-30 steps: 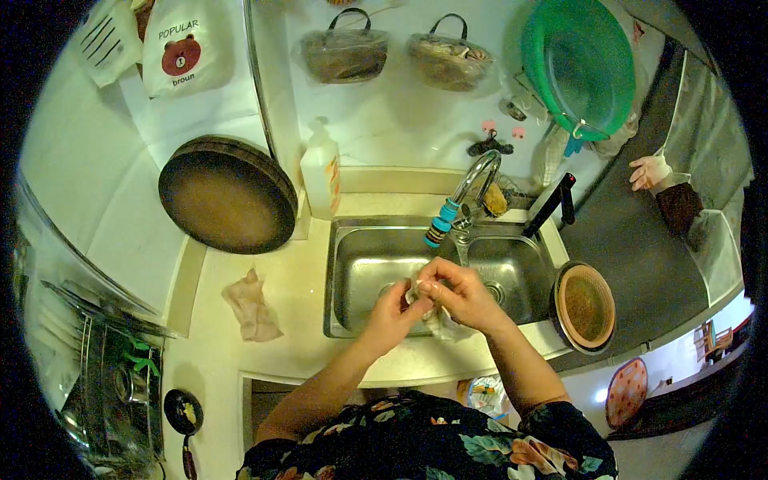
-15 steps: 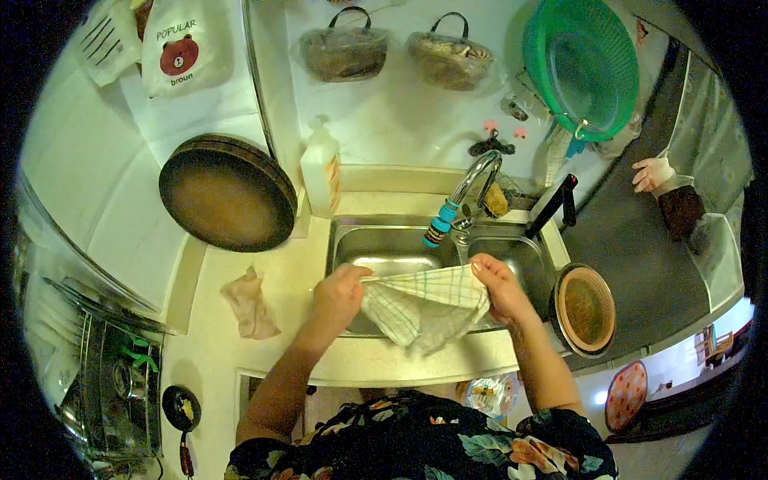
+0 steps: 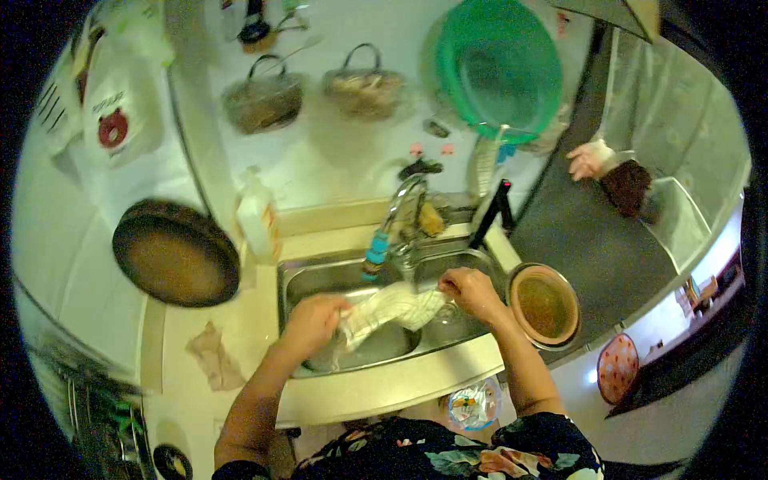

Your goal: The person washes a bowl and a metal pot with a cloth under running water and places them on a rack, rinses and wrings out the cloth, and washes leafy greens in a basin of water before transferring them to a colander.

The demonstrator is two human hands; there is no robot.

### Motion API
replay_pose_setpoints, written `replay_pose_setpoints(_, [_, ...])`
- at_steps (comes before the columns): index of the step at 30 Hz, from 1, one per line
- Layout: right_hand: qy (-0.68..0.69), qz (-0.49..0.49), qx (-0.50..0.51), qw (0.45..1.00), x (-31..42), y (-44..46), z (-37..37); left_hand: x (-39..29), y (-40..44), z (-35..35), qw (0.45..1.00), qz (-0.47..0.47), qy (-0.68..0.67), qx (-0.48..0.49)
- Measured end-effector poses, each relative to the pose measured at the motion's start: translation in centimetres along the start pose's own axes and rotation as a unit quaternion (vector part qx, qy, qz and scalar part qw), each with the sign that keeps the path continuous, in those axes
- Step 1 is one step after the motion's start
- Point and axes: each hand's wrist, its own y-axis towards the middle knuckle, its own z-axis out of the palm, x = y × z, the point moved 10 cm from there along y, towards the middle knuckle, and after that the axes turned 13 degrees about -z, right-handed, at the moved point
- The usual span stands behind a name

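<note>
A pale checked cloth (image 3: pixel 392 308) is stretched between my two hands over the double sink (image 3: pixel 320 280). My left hand (image 3: pixel 318 322) is closed on its left end, above the left basin. At the other end, my right hand (image 3: pixel 472 292) pinches the cloth near the right basin. The cloth is bunched and blurred by motion. Just behind it stands the curved faucet (image 3: pixel 398 200) with a blue fitting (image 3: pixel 375 254) on its spout.
A beige cloth (image 3: pixel 214 358) lies on the left counter. Dark round pans (image 3: pixel 176 252) lean behind it, beside a white bottle (image 3: pixel 258 218). Right of the sink sits a round bowl (image 3: pixel 544 304). A green basin (image 3: pixel 500 72) hangs on the wall.
The cloth was crumpled between both hands, then spread wide, and is now bunched lengthwise over the sink. The camera view has shifted, so the surroundings appear further left and mostly lower.
</note>
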Motion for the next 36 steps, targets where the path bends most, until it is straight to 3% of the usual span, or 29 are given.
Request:
replay_pose_setpoints(2, [0.089,0.04,-0.146,0.985,-2.9,-1.8,-5.0,0.3,0.8,1.0,0.965,-0.168,-0.17,0.103])
replay_pose_setpoints(3, [0.143,0.055,-0.211,0.966,-4.3,-3.2,-6.6,0.3,1.6,1.1,0.947,-0.192,-0.23,0.116])
replay_pose_setpoints(6, [0.15,0.016,-0.307,0.94,-7.2,-3.6,-11.5,-1.5,5.8,1.4,0.931,-0.137,-0.32,0.107])
replay_pose_setpoints(10, [0.219,0.086,-0.388,0.891,-12.7,-0.8,-17.3,-5.1,14.4,0.2,0.904,-0.145,-0.4,0.038])
replay_pose_setpoints(12, [0.125,0.077,-0.447,0.882,-15.5,1.0,-21.2,-6.4,19.7,0.3,0.85,-0.139,-0.507,0.04])
replay_pose_setpoints(14, [0.033,0.074,-0.482,0.872,-17.4,2.8,-24.7,-8.0,24.5,-1.2,0.83,-0.111,-0.546,-0.012])
replay_pose_setpoints(17, [-0.041,0.128,-0.475,0.869,-23.1,5.1,-25.9,-8.6,30.0,-1.6,0.866,-0.133,-0.473,-0.09])
replay_pose_setpoints(19, [-0.063,0.13,-0.469,0.871,-24.8,5.3,-24.3,-10.3,30.1,-1.6,0.932,-0.123,-0.31,-0.14])
replay_pose_setpoints(21, [-0.04,0.159,-0.467,0.869,-24.8,3.8,-21.7,-12.1,29.4,0.3,0.964,-0.076,-0.191,-0.169])
replay_pose_setpoints(24, [0.18,0.178,-0.395,0.883,-24.8,2.4,-15.7,-13.4,26.8,6.4,0.983,-0.042,-0.166,-0.062])
replay_pose_setpoints(25, [0.146,0.16,-0.385,0.897,-24.7,1.4,-14.1,-14.6,25.4,6.8,0.989,-0.008,-0.106,-0.103])
replay_pose_setpoints(28, [0.054,0.182,-0.357,0.915,-21.3,-4.7,-12.5,-14.7,21.5,10.1,0.979,0.041,-0.172,-0.103])
replay_pose_setpoints(29, [0.033,0.196,-0.368,0.908,-20.7,-7.8,-12.1,-13.5,20.3,12.6,0.966,-0.048,-0.246,0.06])
replay_pose_setpoints(31, [-0.039,0.235,-0.375,0.896,-19.8,-14.5,-13.0,-13.3,16.9,14.0,0.97,-0.034,-0.225,0.088])
replay_pose_setpoints(32, [-0.003,0.283,-0.403,0.87,-20.9,-19.0,-12.4,-12.9,14.8,14.7,0.971,-0.03,-0.216,0.096])
replay_pose_setpoints(34, [-0.075,0.395,-0.434,0.806,-20.2,-27.4,-12.5,-11.1,10.4,17.5,0.965,-0.017,-0.204,0.164])
replay_pose_setpoints(35, [-0.197,0.419,-0.399,0.791,-20.0,-31.2,-12.0,-11.4,8.4,17.0,0.959,0.004,-0.204,0.198])
replay_pose_setpoints(36, [-0.233,0.428,-0.397,0.778,-20.5,-34.9,-10.3,-11.6,6.3,16.3,0.952,0.024,-0.203,0.229])
